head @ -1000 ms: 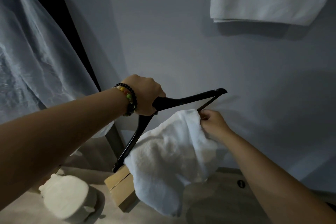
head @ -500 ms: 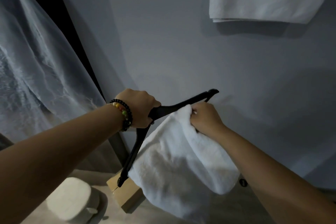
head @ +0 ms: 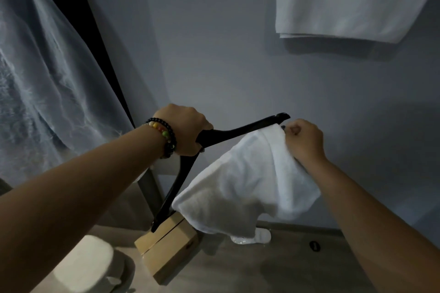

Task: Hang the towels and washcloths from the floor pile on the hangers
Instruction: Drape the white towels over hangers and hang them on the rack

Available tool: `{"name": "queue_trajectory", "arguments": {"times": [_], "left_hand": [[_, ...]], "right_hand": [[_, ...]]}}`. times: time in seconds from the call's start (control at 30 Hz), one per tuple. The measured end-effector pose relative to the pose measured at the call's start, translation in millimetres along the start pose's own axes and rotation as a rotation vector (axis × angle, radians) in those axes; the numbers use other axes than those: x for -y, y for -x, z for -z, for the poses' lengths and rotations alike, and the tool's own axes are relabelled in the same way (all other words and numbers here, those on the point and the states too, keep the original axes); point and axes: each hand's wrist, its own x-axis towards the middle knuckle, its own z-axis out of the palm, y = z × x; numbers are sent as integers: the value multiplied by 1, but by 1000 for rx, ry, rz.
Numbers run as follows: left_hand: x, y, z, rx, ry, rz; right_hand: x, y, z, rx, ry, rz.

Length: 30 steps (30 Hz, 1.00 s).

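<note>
- Gripping the black hanger (head: 228,132) at its neck, the left hand (head: 183,129) tilts it so one arm points far-right, presenting the bar.
- Right hand (head: 303,141) pinches a white towel's (head: 242,185) bunched edge just under that arm, likely to feed it over.
- Another folded towel (head: 352,0) already hangs far-right.

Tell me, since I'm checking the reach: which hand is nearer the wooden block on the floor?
Left. The left hand grips the black hanger roughly above the wooden block, whereas the right hand, pinching the white towel, is farther off to the right.
</note>
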Motion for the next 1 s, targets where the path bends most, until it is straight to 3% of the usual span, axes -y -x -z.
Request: {"name": "queue_trajectory", "arguments": {"times": [0.03, 0.17, 0.23, 0.37, 0.43, 0.53, 0.67, 0.77, 0.83, 0.9, 1.0], "left_hand": [[0, -2, 2, 2, -16, 0], [-1, -5, 9, 11, -57, 1], [-4, -5, 7, 3, -65, 7], [-5, -6, 0, -11, 4, 36], [-2, -4, -5, 8, 21, 25], [3, 4, -9, 22, 25, 29], [4, 13, -10, 8, 32, 26], [1, 18, -9, 1, 19, -2], [-1, 20, -9, 10, 5, -23], [-1, 22, -10, 27, -10, -38], [-3, 25, -13, 59, -35, -69]], "right_hand": [[0, 2, 0, -2, -25, 3], [-5, 10, -8, 311, -163, -100], [-3, 16, -13, 380, -193, -119], [21, 47, -30, 529, -314, 39], [25, 54, -34, 476, -373, 54], [6, 42, -31, 309, -476, -112], [-15, 39, -33, 442, -601, -396], [-16, 47, -39, 475, -511, -446], [-12, 54, -43, 480, -436, -381], [-4, 55, -43, 458, -340, -176], [7, 46, -43, 305, -188, 88]]}}
